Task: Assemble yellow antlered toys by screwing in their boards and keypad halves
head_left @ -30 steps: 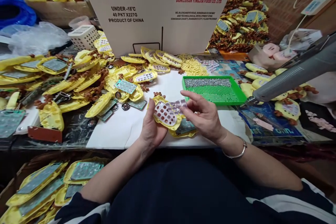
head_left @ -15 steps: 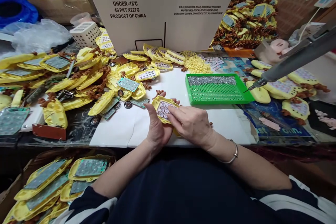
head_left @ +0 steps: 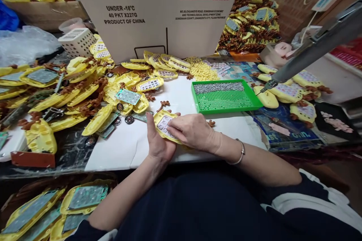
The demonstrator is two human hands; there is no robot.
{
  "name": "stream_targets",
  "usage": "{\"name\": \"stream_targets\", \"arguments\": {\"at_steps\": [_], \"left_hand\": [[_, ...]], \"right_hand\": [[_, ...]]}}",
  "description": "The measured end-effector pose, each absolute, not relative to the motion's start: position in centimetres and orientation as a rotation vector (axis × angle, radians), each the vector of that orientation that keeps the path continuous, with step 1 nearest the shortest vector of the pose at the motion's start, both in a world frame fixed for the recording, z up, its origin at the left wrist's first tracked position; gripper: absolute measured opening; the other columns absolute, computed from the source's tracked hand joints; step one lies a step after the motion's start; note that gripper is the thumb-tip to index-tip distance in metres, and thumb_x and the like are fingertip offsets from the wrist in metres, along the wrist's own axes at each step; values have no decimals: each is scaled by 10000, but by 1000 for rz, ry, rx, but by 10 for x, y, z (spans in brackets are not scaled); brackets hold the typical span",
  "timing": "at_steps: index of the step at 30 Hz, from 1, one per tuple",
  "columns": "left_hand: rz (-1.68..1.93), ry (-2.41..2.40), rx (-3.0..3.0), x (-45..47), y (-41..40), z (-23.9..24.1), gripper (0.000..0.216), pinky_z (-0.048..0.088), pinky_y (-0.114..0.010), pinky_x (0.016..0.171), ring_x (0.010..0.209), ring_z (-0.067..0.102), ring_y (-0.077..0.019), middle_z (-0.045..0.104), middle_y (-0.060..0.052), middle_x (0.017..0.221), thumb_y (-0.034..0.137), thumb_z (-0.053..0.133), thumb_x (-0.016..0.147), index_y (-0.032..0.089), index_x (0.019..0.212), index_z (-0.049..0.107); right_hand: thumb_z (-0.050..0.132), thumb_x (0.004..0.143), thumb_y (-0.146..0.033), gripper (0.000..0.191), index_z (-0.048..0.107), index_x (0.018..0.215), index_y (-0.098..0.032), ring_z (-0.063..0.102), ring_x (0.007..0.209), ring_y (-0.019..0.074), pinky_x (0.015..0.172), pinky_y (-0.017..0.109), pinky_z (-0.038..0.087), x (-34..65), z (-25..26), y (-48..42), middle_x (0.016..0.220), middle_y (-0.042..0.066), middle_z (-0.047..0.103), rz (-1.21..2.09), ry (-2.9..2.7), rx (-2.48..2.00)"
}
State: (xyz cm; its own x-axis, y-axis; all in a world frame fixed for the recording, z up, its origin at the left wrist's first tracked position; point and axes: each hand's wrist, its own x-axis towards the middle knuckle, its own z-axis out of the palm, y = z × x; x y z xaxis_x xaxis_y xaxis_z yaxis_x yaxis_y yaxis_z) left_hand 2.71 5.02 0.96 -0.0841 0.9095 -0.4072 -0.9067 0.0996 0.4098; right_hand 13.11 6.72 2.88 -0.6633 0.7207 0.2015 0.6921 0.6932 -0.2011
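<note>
Lying in my left hand (head_left: 160, 145) is a yellow plastic toy shell (head_left: 164, 123) with a pale button pad set inside it and brown antler-like pieces at its far end. The left fingers curl under the shell and the thumb stands up beside it. My right hand (head_left: 195, 131) is over the shell's near half, its fingers bunched against the button pad. Whether those fingertips pinch a small part is hidden. Left of my hands, a green circuit board (head_left: 128, 96) rests on more yellow shells (head_left: 98, 119).
A green tray (head_left: 226, 106) of small screws stands on the white sheet. Above its right side hangs an electric screwdriver (head_left: 294, 58). Small yellow pieces (head_left: 202, 69) are heaped behind the tray. A printed carton panel (head_left: 158, 19) stands at the back, and filled shells (head_left: 85, 197) sit low left.
The camera view has turned right, so the scene sits further left. Both hands stay at the same shell, with the right fingers still on its button pad.
</note>
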Motion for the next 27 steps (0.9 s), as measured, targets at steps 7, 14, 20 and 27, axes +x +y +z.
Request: {"name": "stream_targets", "arguments": {"at_steps": [7,14,20,27], "left_hand": [[1380,785,-48,13,51,22,704,539,-434,877,856,708,-263,726,-139,824,721,317,854,120,850,683],[1322,819,-85,10,51,25,669,526,-467,914,914,703,-280,717,-133,791,676,309,881,120,846,679],[1321,793,-79,5,49,24,670,532,-488,899,880,707,-282,712,-125,761,642,272,909,118,811,677],[1290,789,-79,3,49,24,674,542,-509,850,820,707,-285,704,-137,753,631,259,915,106,845,675]], "right_hand": [[497,901,-245,232,720,924,-183,639,885,178,760,306,453,179,58,169,974,59,726,41,-2200,-1479],[536,824,-145,304,733,1056,-156,636,1041,265,874,368,490,205,42,265,1114,122,707,-36,-2066,-2167],[644,735,-145,333,735,1056,-139,636,1034,259,870,340,504,196,28,279,1118,126,708,29,-2080,-2236],[593,815,-215,238,744,993,-171,625,1010,252,837,337,485,207,37,275,1080,112,714,37,-2019,-2155]]}}
